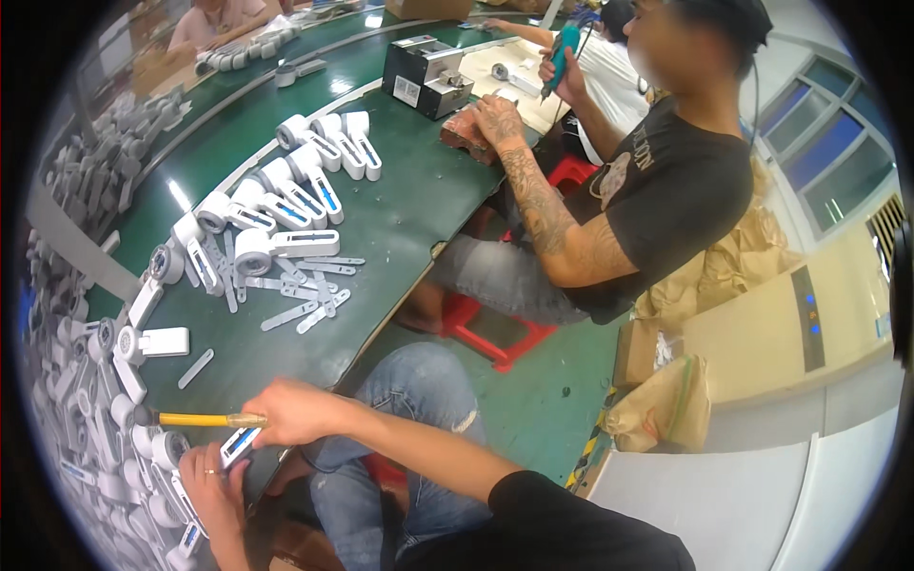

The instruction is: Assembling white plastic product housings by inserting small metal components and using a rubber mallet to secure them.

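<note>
My right hand [297,413] is closed around a yellow-handled tool [195,419], its shaft lying nearly level and pointing left to a dark end. Just below, my left hand [214,490] has its fingers wrapped round a white plastic handle piece [239,443] with a blue strip in its slot. The piece is partly covered by both hands, so I cannot tell which round head belongs to it. A heap of similar grey-white units with round heads [105,457] lies against my left hand. Above the tool, a loose flat grey strip [196,368] rests on the green table.
White handled units [288,243] stand in a curved row, beside scattered flat strips [324,303]. Further off are a black boxy device [427,76] and a reddish block [468,133]. A co-worker at the right holds a teal power driver [562,55]. A red stool [500,335] stands below.
</note>
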Demonstrator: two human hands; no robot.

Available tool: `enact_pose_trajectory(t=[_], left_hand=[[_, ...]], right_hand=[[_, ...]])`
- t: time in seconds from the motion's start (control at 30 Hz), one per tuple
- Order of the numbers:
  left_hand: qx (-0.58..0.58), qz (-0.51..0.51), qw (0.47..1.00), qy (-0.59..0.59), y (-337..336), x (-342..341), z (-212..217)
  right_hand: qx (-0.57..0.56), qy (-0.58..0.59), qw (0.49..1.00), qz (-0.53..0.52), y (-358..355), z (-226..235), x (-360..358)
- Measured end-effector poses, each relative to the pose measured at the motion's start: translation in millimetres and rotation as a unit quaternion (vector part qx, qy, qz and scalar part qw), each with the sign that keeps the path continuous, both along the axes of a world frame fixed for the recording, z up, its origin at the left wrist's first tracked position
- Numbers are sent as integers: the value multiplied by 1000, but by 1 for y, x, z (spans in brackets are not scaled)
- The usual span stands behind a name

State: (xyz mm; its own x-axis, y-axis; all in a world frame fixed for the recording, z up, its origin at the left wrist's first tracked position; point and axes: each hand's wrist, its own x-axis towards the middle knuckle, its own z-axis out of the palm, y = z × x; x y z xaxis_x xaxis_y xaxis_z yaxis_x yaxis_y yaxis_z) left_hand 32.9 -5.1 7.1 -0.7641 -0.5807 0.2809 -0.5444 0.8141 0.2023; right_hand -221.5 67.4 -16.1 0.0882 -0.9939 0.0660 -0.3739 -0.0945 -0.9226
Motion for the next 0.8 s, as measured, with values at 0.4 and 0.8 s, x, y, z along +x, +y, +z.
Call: enact_pose_trajectory(t=[0.4,0.8], left_hand=[[-63,-57,996,31,-71,-73,81],[127,76,988,-46,-152,-214,36]], right_hand=[[-9,-353,891,-285,6,15,-35],[-18,-387,848,-361,-5,7,-33]])
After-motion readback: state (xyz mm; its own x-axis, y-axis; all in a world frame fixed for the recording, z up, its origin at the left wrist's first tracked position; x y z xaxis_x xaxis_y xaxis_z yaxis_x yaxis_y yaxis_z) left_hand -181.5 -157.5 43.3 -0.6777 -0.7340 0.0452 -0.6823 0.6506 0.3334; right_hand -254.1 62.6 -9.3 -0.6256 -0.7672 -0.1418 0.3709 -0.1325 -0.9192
